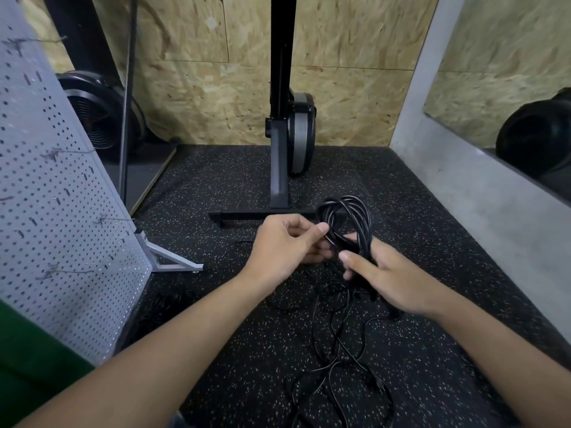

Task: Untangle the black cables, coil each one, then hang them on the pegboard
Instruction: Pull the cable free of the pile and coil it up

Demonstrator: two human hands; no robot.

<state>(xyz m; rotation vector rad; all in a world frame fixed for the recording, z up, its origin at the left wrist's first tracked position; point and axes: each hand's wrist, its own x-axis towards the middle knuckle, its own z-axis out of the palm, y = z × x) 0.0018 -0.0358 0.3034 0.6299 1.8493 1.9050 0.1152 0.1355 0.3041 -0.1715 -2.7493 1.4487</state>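
1 coil of black cable, R hand gripping it, L hand pinching it, tangle on floor, 1 pegboard

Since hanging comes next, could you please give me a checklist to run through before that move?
1. Grip: right hand holds coiled black cable: ok.
2. Wrap: left hand pinches it: ok.
3. Tail free of loose black cables on speckled rubber floor: cannot tell.
4. Target: grey perforated metal pegboard shows a free peg: ok.
5. Loose cables untangled: not ok.
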